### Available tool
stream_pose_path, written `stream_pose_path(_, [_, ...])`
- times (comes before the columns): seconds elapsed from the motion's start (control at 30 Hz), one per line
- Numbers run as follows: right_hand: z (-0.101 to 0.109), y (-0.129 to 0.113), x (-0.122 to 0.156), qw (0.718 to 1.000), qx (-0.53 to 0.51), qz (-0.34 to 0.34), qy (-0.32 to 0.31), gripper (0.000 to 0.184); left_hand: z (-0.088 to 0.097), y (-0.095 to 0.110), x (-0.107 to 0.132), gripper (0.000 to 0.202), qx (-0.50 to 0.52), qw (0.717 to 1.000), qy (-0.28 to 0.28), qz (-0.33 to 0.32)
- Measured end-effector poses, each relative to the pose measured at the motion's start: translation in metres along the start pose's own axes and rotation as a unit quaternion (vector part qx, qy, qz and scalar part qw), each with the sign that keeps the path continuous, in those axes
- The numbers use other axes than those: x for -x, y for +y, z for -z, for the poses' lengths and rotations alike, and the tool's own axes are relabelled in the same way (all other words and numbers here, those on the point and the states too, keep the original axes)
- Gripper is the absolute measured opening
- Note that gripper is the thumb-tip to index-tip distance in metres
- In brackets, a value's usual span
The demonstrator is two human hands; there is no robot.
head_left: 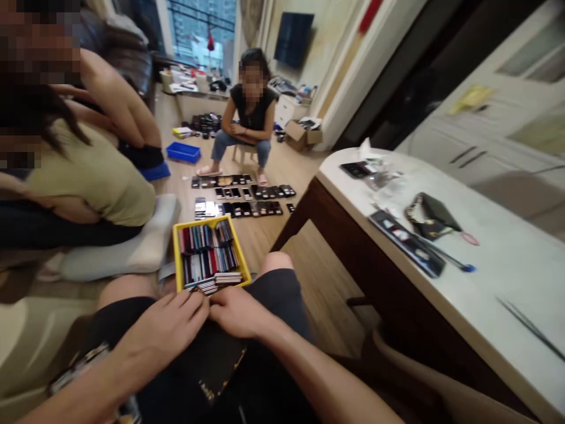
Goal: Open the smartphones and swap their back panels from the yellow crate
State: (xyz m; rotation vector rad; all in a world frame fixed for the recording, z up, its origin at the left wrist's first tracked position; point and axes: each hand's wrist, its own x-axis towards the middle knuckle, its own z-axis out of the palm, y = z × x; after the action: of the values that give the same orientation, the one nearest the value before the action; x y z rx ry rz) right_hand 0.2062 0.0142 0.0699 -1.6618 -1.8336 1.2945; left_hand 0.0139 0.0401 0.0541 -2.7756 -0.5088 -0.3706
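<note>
I sit with my knees apart, both hands meeting over my lap. My left hand [165,324] and my right hand [236,312] touch at the fingertips, fingers curled as if pinching something too small to make out. A dark flat object [212,368] lies on my lap just under them. Right in front of my hands, between my knees, stands a yellow tray [176,259] packed with upright phones in rows. Beyond it, rows of phones [247,197] lie flat on the wooden floor.
A person sits on a cushion at the left [88,176]. Another person sits on a stool [247,112] beyond the phone rows. A white counter [507,259] at the right holds a dark pouch, a pen and cards. Blue bins [183,152] and a cardboard box [302,134] stand farther back.
</note>
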Motion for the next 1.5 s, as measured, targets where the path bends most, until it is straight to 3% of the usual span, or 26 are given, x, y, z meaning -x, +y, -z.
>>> stream_pose_path(0.1, [0.003,0.001,-0.001,1.000,0.002,-0.014,-0.012,0.023,-0.009,-0.013,0.001,0.038,-0.008,0.997,0.034,-0.068])
stream_pose_path(0.23, [0.001,0.001,0.002,1.000,-0.006,-0.005,0.023,0.021,-0.016,-0.019,-0.001,0.039,0.002,0.998,0.027,-0.057])
stream_pose_path(0.3, [-0.004,-0.001,0.004,0.998,0.006,-0.003,0.070,0.018,-0.020,-0.018,-0.003,0.040,0.027,1.000,0.006,-0.001])
stream_pose_path(0.37, [-0.010,-0.003,0.005,0.991,0.043,-0.009,0.127,0.017,-0.022,-0.016,-0.008,0.037,0.104,0.990,-0.004,0.097])
stream_pose_path(0.43, [-0.017,-0.002,0.005,0.977,0.102,-0.005,0.185,0.019,-0.022,-0.013,-0.019,0.026,0.236,0.942,-0.013,0.238])
stream_pose_path(0.47, [-0.020,0.000,0.003,0.969,0.133,0.002,0.210,0.018,-0.020,-0.011,-0.026,0.020,0.325,0.888,-0.022,0.324])
stream_pose_path(0.5, [-0.023,0.003,0.002,0.960,0.161,0.013,0.230,0.018,-0.017,-0.009,-0.034,0.017,0.416,0.813,-0.034,0.406])
stream_pose_path(0.57, [-0.027,0.011,-0.002,0.947,0.189,0.039,0.256,0.019,-0.008,-0.005,-0.050,0.025,0.569,0.626,-0.060,0.529])
stream_pose_path(0.63, [-0.028,0.020,-0.004,0.951,0.165,0.060,0.256,0.017,0.007,0.003,-0.061,0.030,0.670,0.484,-0.067,0.559])
stream_pose_path(0.7, [-0.029,0.028,-0.004,0.963,0.106,0.067,0.240,0.012,0.021,0.011,-0.067,0.033,0.777,0.332,-0.033,0.534])
stream_pose_path(0.73, [-0.029,0.032,-0.003,0.966,0.080,0.066,0.238,0.011,0.026,0.015,-0.068,0.035,0.801,0.292,-0.010,0.522])
stream_pose_path(0.77, [-0.028,0.037,-0.002,0.967,0.054,0.061,0.241,0.015,0.029,0.017,-0.068,0.035,0.806,0.286,0.018,0.518])
stream_pose_path(0.83, [-0.025,0.045,-0.001,0.961,0.001,0.028,0.273,0.027,0.029,0.015,-0.065,0.036,0.786,0.330,0.063,0.519])
stream_pose_path(0.97, [-0.016,0.061,0.002,0.952,-0.183,-0.009,0.247,0.036,0.022,-0.008,-0.049,0.030,0.688,0.480,0.103,0.534])
stream_pose_path(1.07, [-0.012,0.069,0.008,0.914,-0.339,-0.027,0.219,0.038,0.022,-0.028,-0.050,0.028,0.620,0.570,0.093,0.531])
stream_pose_path(1.17, [-0.008,0.073,0.015,0.907,-0.354,-0.026,0.226,0.041,0.025,-0.039,-0.074,0.031,0.579,0.658,0.052,0.478])
stream_pose_path(1.27, [-0.006,0.074,0.018,0.919,-0.316,-0.008,0.236,0.038,0.028,-0.046,-0.126,0.019,0.508,0.759,0.013,0.407])
stream_pose_path(1.37, [-0.006,0.073,0.017,0.926,-0.285,0.016,0.246,0.037,0.029,-0.048,-0.203,0.014,0.389,0.870,0.038,0.301])
stream_pose_path(1.43, [-0.007,0.073,0.015,0.930,-0.264,0.024,0.257,0.038,0.027,-0.044,-0.262,0.016,0.336,0.915,0.089,0.205])
stream_pose_path(1.5, [-0.009,0.075,0.014,0.932,-0.243,0.030,0.266,0.039,0.022,-0.037,-0.320,0.019,0.310,0.933,0.116,0.141])
